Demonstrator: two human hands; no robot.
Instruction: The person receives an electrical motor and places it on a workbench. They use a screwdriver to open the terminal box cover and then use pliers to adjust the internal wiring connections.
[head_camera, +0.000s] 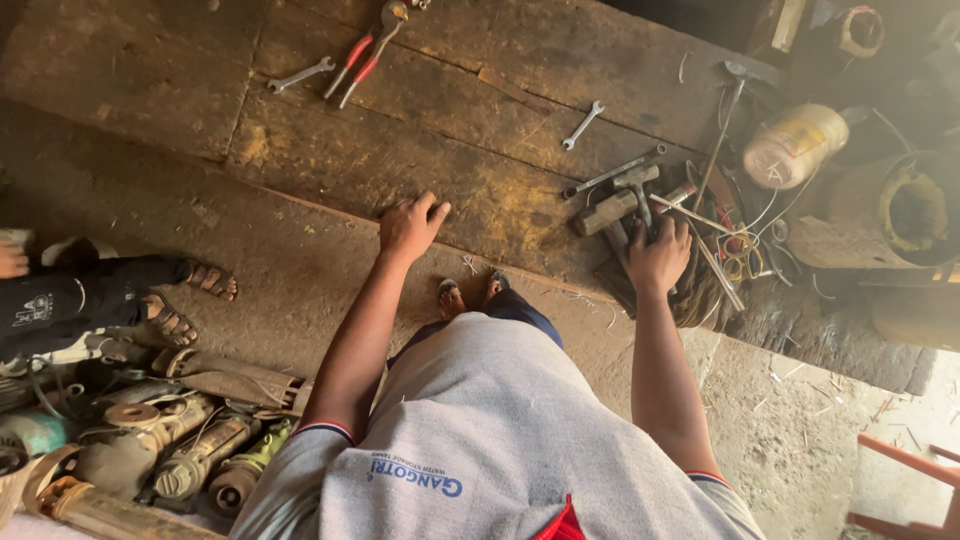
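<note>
Wooden bench: a worn, dark plank top (480, 110) lies in front of you.
Far left: another person's sandalled feet (190, 300) stand beside rusty pump bodies (190, 450) on the floor.
Left hand: your left hand (410, 226) presses flat on the bench edge, fingers loose, gripping nothing.
Middle: a small silver spanner (582, 124) lies apart.
Right hand: your right hand (660, 254) seems to close on the dark handle of a grey steel hammer (625, 195).

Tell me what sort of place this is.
Probably a repair workshop for pumps or motors. A worn wooden workbench carries spanners, red-handled pliers and a hammer, which the right hand reaches for. The left hand rests on the bench. Old pump motors lie on the floor.
</note>
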